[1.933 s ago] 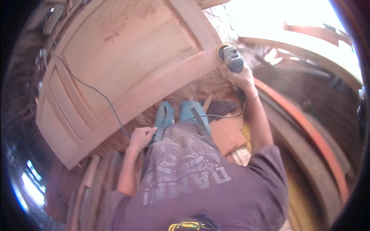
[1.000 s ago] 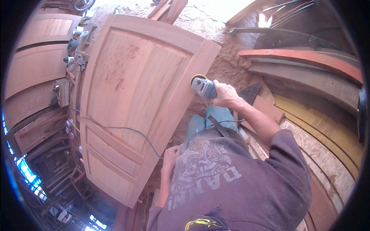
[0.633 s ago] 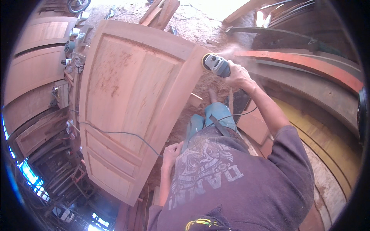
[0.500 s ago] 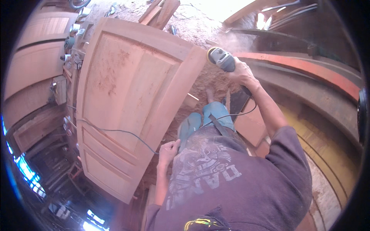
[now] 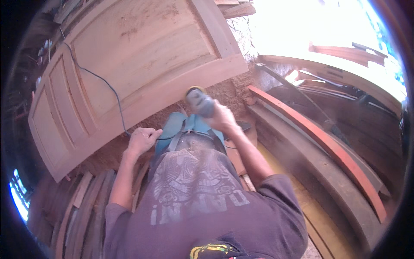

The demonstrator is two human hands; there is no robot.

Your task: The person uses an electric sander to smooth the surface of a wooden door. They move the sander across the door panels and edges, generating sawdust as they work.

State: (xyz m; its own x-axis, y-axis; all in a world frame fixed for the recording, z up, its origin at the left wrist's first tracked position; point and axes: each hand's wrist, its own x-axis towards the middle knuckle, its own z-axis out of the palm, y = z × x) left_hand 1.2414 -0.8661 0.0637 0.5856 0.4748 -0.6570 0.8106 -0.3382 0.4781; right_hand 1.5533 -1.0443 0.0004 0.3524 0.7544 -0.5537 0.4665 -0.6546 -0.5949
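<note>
My right hand (image 5: 224, 117) is wrapped round the body of a grey angle grinder (image 5: 201, 103) with a yellowish disc. The grinder is blurred, and its disc overlaps the near edge of a panelled wooden door (image 5: 142, 75); I cannot tell whether they touch. My left hand (image 5: 142, 140) is closed in front of my waist, a little below the door's edge. A dark power cord (image 5: 108, 84) crosses the door and enters this hand, showing again on its other side by my thumb. Sawdust patches lie on the door's large panel.
To the right run long beams, one with an orange-red face (image 5: 319, 149). Several boards (image 5: 84, 203) lie side by side at the lower left. Bright light washes out the far right. Sawdust covers the ground (image 5: 233, 88) beyond my legs.
My view has turned, so the door now lies across the upper left. My right hand has brought the grinder from beyond the door's corner back to its near edge. My left hand keeps the cord.
</note>
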